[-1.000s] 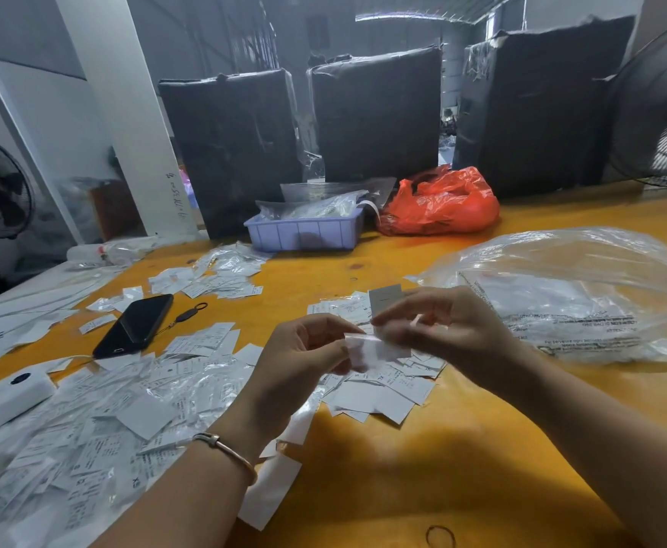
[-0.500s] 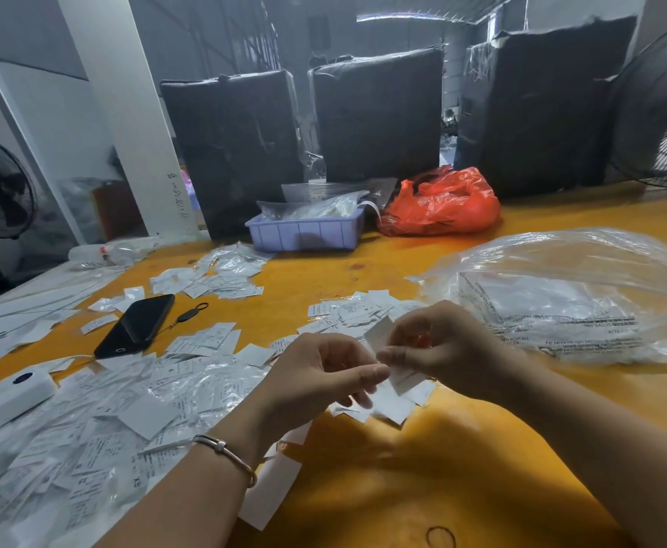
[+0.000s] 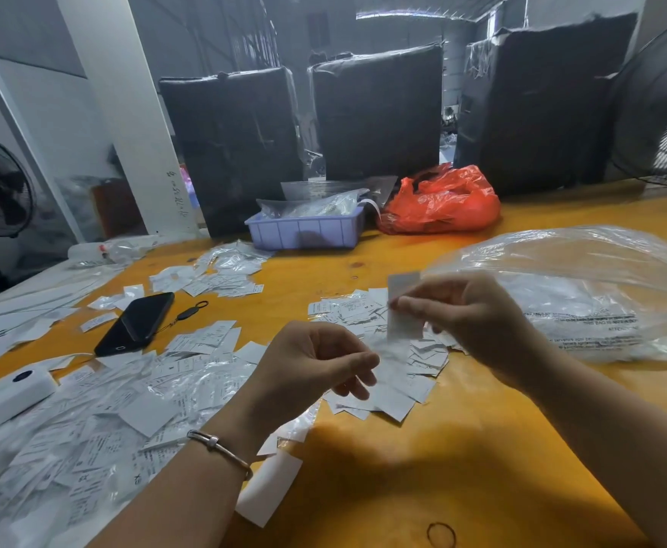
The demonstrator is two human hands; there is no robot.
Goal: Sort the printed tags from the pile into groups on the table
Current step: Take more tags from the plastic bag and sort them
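My right hand (image 3: 470, 322) pinches a small white printed tag (image 3: 402, 306) upright above a group of tags (image 3: 399, 373) in the middle of the yellow table (image 3: 462, 468). My left hand (image 3: 316, 369) hovers just below and left of it, its thumb and fingertips pinching a thin clear plastic sleeve (image 3: 388, 355) that hangs under the tag. A large pile of tags and clear sleeves (image 3: 98, 421) covers the table at the left. Another group of tags (image 3: 221, 274) lies farther back, and a small group (image 3: 205, 340) sits beside the phone.
A black phone (image 3: 136, 324) with a key loop lies left of centre. A white device (image 3: 5, 395) sits at the left edge. A big clear plastic bag (image 3: 584, 294) fills the right side. A lilac tray (image 3: 308, 229) and a red bag (image 3: 440, 201) stand at the back.
My right hand has lifted the tag up and away to the right. My left hand has stayed low, and the clear sleeve now stretches between the two hands.
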